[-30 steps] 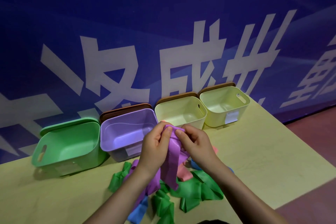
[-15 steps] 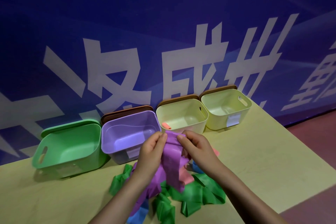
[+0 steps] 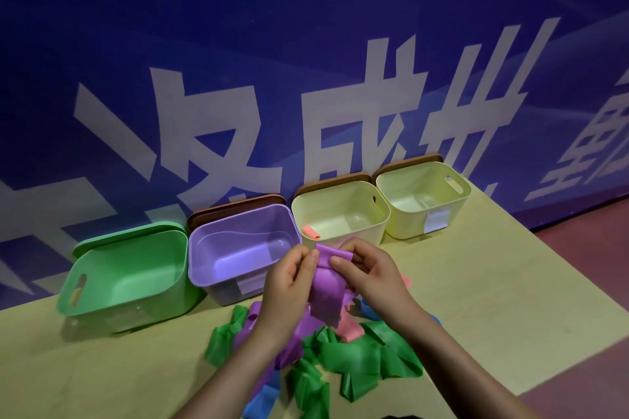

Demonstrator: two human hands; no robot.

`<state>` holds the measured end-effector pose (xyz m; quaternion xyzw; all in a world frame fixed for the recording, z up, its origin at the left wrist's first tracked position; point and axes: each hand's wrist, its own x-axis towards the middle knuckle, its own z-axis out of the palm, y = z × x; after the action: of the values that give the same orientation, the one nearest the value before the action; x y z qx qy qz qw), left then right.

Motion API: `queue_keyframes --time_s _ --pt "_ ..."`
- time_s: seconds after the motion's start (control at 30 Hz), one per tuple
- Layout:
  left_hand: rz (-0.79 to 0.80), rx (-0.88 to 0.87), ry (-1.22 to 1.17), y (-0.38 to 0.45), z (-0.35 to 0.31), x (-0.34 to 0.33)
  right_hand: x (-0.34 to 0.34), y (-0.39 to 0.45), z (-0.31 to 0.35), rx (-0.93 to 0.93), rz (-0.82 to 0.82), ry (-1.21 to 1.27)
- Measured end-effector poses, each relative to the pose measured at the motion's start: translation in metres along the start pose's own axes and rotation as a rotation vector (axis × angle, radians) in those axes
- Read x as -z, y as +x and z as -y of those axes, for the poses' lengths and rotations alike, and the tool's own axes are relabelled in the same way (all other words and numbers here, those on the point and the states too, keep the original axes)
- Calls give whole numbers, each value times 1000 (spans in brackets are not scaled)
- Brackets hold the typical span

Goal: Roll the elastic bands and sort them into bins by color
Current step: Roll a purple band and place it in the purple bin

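Observation:
Both hands pinch the top end of a purple elastic band (image 3: 327, 292), which hangs down between them. My left hand (image 3: 289, 286) grips its left edge, my right hand (image 3: 369, 274) its right edge, where the end is folded over. Below lies a heap of loose bands: green bands (image 3: 354, 357), a pink band (image 3: 350, 330), a blue band (image 3: 262, 400) and more purple. Four bins stand along the wall: a green bin (image 3: 102, 296), a purple bin (image 3: 218, 279), a pale yellow bin (image 3: 377, 204) holding a rolled pink band (image 3: 311, 232), and a second yellow bin (image 3: 466, 194).
The yellow-green table (image 3: 493, 299) ends at its right edge, with red floor (image 3: 595, 265) beyond. A blue banner wall (image 3: 306, 44) with white characters stands directly behind the bins. Lids lean behind the bins.
My hands with the purple band have lowered slightly toward the heap, and the folded top end has shifted between my fingers. The rolled pink band in the yellow bin has come into sight.

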<state>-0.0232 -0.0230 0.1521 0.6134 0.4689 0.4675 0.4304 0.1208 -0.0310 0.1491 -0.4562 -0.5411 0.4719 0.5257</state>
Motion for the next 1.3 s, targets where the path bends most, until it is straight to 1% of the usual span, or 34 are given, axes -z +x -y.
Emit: queue_keyframes --time_s 0.07,0.13,0.2,0.27,0.37,0.47,0.57,0.7,0.77,0.83,0.93,0.97,1.03,1.1,1.17,1.3 --pt "13 108 -129 0 -1 0 0 0 -1 31 -14 -6" --pt "57 259 -279 1 1 0 1 2 -3 54 -47 -26" --pt "127 337 -326 1 2 0 4 4 -7 76 -67 -59" --pt "137 350 -312 -1 2 -1 6 6 -11 120 -65 -154" --pt "72 386 -340 0 1 -3 8 8 -13 206 -73 -330" --pt "44 418 -380 1 2 -5 10 10 -10 363 -56 -525" --pt "63 404 -406 2 0 -7 13 14 -6 486 -31 -712" --pt "33 449 -429 5 5 -9 16 18 -7 580 29 -830" --pt "51 444 -410 6 8 -9 20 19 -4 556 73 -819" --pt "68 443 -383 6 10 -8 24 19 0 494 150 -794" --pt "20 453 -385 10 13 -5 26 17 1 364 245 -715" --pt "6 450 -374 11 14 -4 25 16 0 320 241 -662" --pt "4 417 -331 12 16 -3 21 15 -1 229 176 -538" --pt "34 357 -282 11 12 -3 13 15 -1 95 88 -366" --pt "64 319 -245 8 7 -3 8 17 -2 -18 38 -221" --pt "68 254 -172 6 8 -2 6 19 -3 -65 15 -155"
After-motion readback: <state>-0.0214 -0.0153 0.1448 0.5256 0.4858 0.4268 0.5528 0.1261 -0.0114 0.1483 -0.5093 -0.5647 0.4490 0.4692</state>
